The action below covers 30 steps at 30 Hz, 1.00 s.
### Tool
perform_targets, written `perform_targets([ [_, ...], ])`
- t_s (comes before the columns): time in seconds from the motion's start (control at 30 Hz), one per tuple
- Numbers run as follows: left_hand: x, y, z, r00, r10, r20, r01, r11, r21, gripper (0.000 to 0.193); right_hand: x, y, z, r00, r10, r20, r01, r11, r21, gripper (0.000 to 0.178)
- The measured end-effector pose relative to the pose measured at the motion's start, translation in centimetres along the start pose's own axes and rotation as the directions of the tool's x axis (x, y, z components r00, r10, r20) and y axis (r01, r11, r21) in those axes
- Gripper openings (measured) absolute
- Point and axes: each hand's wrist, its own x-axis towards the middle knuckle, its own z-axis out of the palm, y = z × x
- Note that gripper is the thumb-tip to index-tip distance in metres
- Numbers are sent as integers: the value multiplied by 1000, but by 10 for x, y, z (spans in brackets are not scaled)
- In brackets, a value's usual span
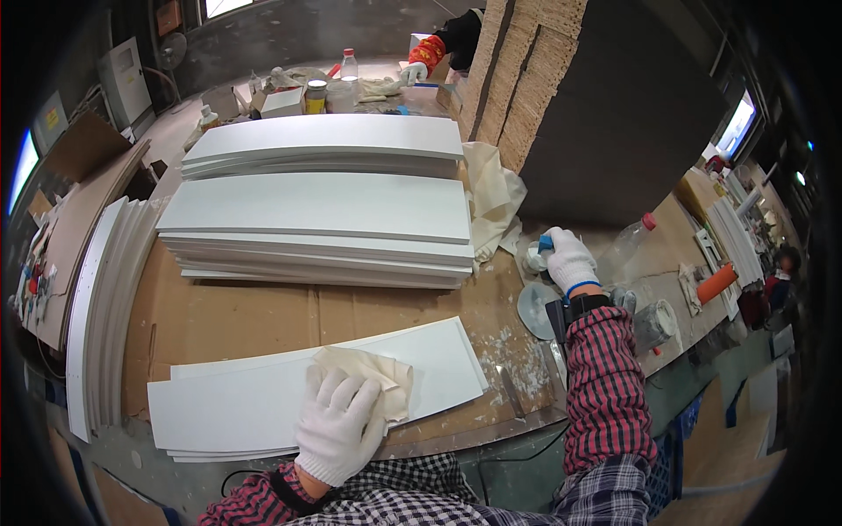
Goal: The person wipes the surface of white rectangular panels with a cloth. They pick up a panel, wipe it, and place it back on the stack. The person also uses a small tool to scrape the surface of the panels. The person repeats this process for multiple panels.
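Observation:
My left hand (338, 423), in a white knit glove, presses a folded cream cloth (386, 373) against the top white panel (228, 394) of a low stack nearest me. Its fingers curl over the cloth's left part. My right arm stretches forward to the right side of the table. There my gloved right hand (572, 263) pinches a small blue piece (546, 242), too small to name surely. Just below the blue piece is a small white container or lump (535, 259), partly hidden by the fingers. A round translucent lid-like disc (536, 311) lies close to my right wrist.
Two taller stacks of white panels (316, 206) stand farther back, with more panels (96, 307) on edge at left. A large dark board stack (627, 114) rises at right, near a clear bottle (631, 235). A metal scraper (510, 391) lies in front. Across the table is another person's gloved hand (413, 74).

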Motion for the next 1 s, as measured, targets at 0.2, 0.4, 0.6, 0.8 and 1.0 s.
perform_targets([
  [0.2, -4, -2, 2, 999, -28, 42, 31, 997, -65, 45, 13, 5, 11, 998, -25, 61, 31, 994, -102, 27],
  [0.4, -7, -1, 2, 998, -42, 49, 43, 999, -27, 46, 7, 0, 4, 999, -38, 16, 39, 998, -53, 25],
  [0.6, -6, 0, -1, 992, -63, 112, 71, 995, -71, 46, 8, 1, 10, 997, 0, 79, 6, 997, -72, 27],
  [0.8, -6, -1, 1, 997, -38, 68, 41, 999, -36, 47, 5, 18, 3, 1000, 19, -12, -18, 997, 77, 32],
  [1.0, -9, -3, 5, 998, -38, 51, 40, 998, -52, 48, -26, 24, -22, 974, 180, 137, -221, 887, 407, 45],
])
